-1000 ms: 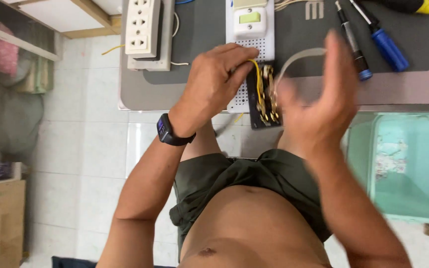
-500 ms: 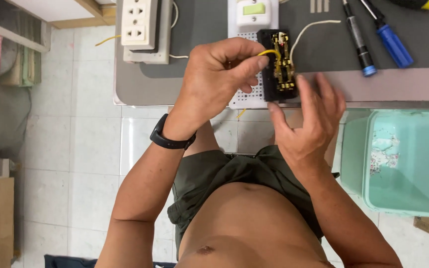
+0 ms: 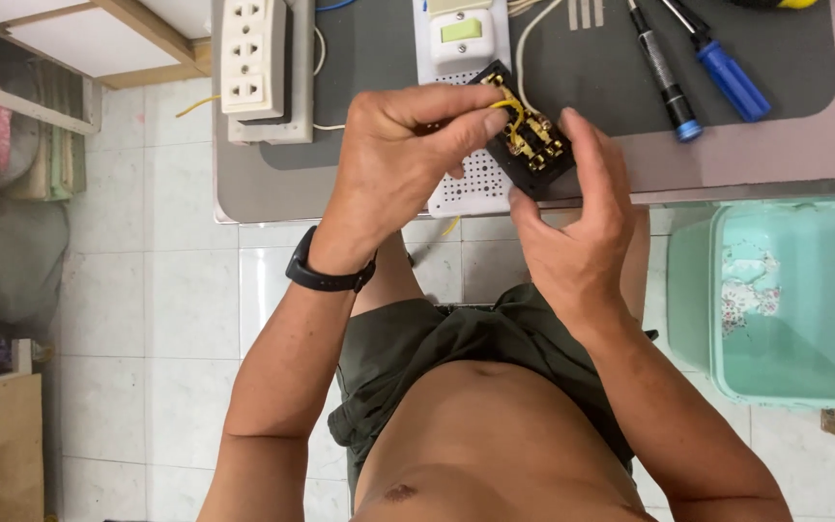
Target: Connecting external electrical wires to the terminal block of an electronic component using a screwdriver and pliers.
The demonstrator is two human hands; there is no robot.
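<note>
Head view, steeply down, apparently close.

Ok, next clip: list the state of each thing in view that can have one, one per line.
left hand: pinching the yellow wire
right hand: fingers spread, steadying the black socket module
black socket module: back up, brass terminals exposed
white power strip: lying flat, nothing plugged in
blue-handled screwdriver: lying untouched
green bin: open, scraps inside
</note>
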